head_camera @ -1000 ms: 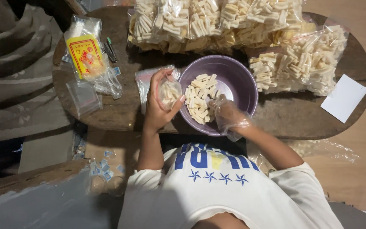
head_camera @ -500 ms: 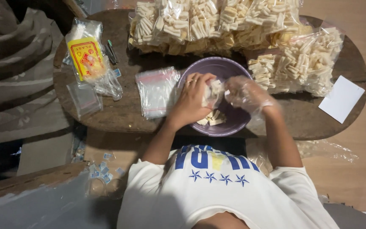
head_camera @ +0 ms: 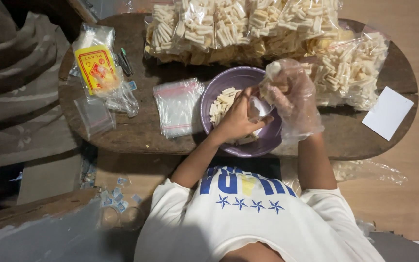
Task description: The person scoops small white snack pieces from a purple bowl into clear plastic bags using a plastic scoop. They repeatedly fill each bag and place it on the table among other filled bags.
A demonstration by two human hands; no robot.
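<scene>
Over the purple bowl (head_camera: 219, 90), left hand (head_camera: 236, 119) pinches a small clear bag (head_camera: 258, 107) between closed fingers. Gloved right hand (head_camera: 289, 97) grips crackers (head_camera: 273, 73) at the bag's mouth.

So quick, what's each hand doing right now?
Left hand: closed on a small clear bag over the purple bowl.
Right hand: gloved, closed on pale snack sticks.

bowl (head_camera: 219, 92): purple
sticks (head_camera: 222, 103): pale cream, in the bowl
far bags (head_camera: 248, 24): clear, full of cream sticks
glove (head_camera: 292, 97): clear film on right hand
left hand (head_camera: 236, 119): bare
packet (head_camera: 96, 68): yellow with red print, far left
empty bags (head_camera: 176, 107): clear, red strip
card (head_camera: 388, 112): white, right
table (head_camera: 136, 131): dark brown wood
shirt (head_camera: 248, 218): white, blue letters and stars
</scene>
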